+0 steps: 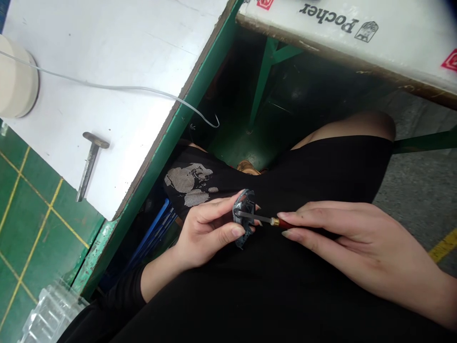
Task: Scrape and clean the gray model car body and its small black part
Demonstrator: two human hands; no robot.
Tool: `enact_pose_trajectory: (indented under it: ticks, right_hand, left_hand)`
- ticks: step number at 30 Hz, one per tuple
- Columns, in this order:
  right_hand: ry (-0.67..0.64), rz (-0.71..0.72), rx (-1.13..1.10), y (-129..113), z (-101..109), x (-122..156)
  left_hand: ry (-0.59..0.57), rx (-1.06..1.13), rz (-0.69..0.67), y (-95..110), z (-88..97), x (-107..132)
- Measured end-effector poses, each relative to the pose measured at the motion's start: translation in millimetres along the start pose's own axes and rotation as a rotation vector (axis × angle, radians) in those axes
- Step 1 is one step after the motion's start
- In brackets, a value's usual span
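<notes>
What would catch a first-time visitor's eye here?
Probably the small dark grey part near the middle, held in the left hand, with the red-handled tool in the right hand reaching to it. Then the hammer-shaped tool at left, and the upside-down "Pocher" lettering at upper right.

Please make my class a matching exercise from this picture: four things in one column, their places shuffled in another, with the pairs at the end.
Things
1. dark grey part
2. red-handled tool
3. T-shaped metal tool
4. clear plastic item

Places
A. on the white tabletop
B. in the right hand
C. picture's lower-left corner
D. in the left hand

Pairs: 1-D, 2-B, 3-A, 4-C
</notes>
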State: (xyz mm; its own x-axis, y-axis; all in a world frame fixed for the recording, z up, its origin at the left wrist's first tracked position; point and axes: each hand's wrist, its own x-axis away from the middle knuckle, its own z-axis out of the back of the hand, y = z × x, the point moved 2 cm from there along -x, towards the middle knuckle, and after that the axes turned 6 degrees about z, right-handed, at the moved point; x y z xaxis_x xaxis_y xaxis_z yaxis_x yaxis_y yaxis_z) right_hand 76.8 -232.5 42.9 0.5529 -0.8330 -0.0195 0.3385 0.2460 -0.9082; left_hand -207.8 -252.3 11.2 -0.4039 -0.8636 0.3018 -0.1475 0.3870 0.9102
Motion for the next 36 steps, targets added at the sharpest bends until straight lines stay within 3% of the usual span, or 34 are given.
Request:
enact_pose_trajectory:
  ticks: [3, 10, 15, 22, 36]
  right_hand:
    - [-0.034, -0.041, -0.017, 1, 5, -2]
    - [0.081, -0.015, 0.124, -5, 9, -2]
    - [0.145, 0.122, 0.111, -21, -3, -11]
    - [0.22, 0.227, 0.149, -27, -9, -18]
    - [0.235, 0.314, 0.17, -24, -16, -16]
  left_hand:
    - [0.01, 0.118, -0.017, -8, -1.3, 3]
    - [0.246, 0.442, -0.051, -16, -0.4, -5]
    - [0.315, 0.345, -0.178, -4, -2.6, -19]
    - [0.306, 0.155, -0.34, 12, -6.4, -27]
    - [0.372, 0.065, -0.342, 13, -6.7, -21]
